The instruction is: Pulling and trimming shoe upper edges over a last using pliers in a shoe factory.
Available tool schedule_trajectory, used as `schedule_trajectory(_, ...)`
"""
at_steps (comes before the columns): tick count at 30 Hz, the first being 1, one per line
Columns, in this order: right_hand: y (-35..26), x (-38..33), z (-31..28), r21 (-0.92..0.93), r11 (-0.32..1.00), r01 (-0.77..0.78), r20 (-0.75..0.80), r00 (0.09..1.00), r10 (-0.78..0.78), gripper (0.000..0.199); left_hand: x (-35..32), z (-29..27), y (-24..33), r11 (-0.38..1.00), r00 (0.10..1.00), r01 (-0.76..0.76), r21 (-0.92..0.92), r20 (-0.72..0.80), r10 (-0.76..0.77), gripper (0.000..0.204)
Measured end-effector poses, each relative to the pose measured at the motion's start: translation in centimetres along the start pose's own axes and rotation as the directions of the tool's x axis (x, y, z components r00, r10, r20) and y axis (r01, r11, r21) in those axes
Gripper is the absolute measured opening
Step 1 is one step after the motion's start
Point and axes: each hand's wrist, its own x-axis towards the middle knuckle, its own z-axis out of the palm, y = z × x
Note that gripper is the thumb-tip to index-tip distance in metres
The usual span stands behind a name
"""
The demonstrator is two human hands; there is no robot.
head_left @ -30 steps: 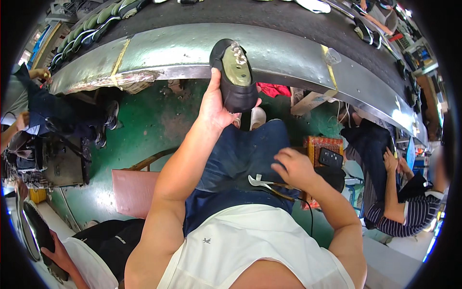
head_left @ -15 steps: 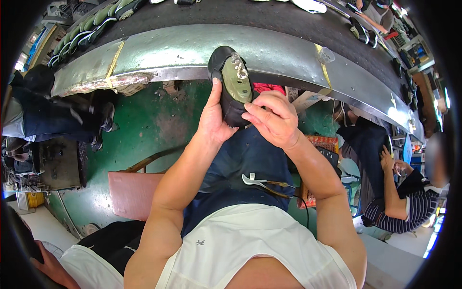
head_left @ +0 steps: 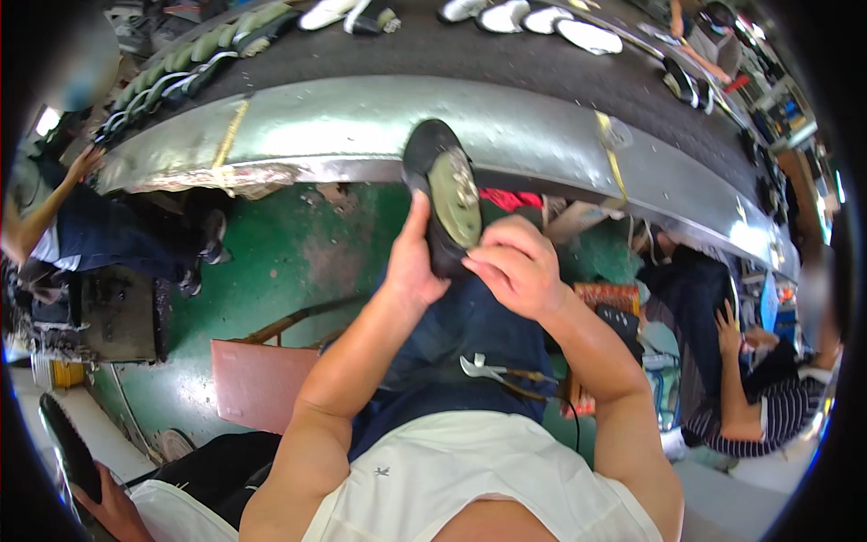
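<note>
A black shoe upper on a green last (head_left: 456,200) is held with its underside facing me, just before the near edge of the bench. My left hand (head_left: 415,257) is closed round its left side, thumb lying along the rim. At the lower right end, the fingers of my right hand (head_left: 522,271) are pinched together against the edge of the black upper. Pale crumpled material shows along the last's underside. On my lap lie lasting pincers (head_left: 483,369) with a silver head and two handles; neither hand touches them.
A dark belt (head_left: 424,54) behind the metal bench edge (head_left: 325,113) carries green lasts and white shoes (head_left: 589,36). A brown board (head_left: 257,384) is at my left. Co-workers sit at both sides; one hand (head_left: 113,510) at lower left holds a dark shoe.
The view has shifted, so bench and shoe appear lower and more of the belt shows. Both hands keep their hold. At the left, a co-worker's arm now reaches to the bench.
</note>
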Motion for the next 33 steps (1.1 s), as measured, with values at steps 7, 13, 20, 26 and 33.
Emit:
schedule_trajectory(7, 2.0, -5.5, -2.8, 0.072, 0.921, -0.384, 0.113, 0.920, 0.375, 0.030, 6.2, -1.8, 3.7, 0.987, 1.000, -0.004, 0.163, 0.018, 0.001, 0.064)
schedule_trajectory(13, 7.5, -6.7, -6.5, -0.025, 0.876, -0.482, 0.102, 0.870, 0.482, 0.028, 23.6, 1.2, 22.1, 0.899, 0.985, -0.007, 0.438, -0.154, 0.083, 0.085)
schedule_trajectory(20, 11.6, -5.6, -7.8, -0.091, 0.847, -0.524, 0.144, 0.835, 0.532, 0.025, 34.1, -4.4, 24.6, -0.481, 0.742, 0.318, 0.817, 0.101, 0.662, 0.077)
schedule_trajectory(26, 17.1, -1.8, -7.3, -0.245, 0.867, -0.434, 0.177, 0.859, 0.480, 0.023, 32.8, -5.1, 24.3, -0.675, 0.820, -0.063, 0.735, 0.423, 0.385, 0.072)
schedule_trajectory(33, 22.3, -2.1, -6.3, -0.420, 0.833, -0.360, 0.171, 0.870, 0.462, 0.027, 20.3, -3.4, 20.8, -0.196, 0.848, -0.355, 0.914, 0.403, 0.345, 0.031)
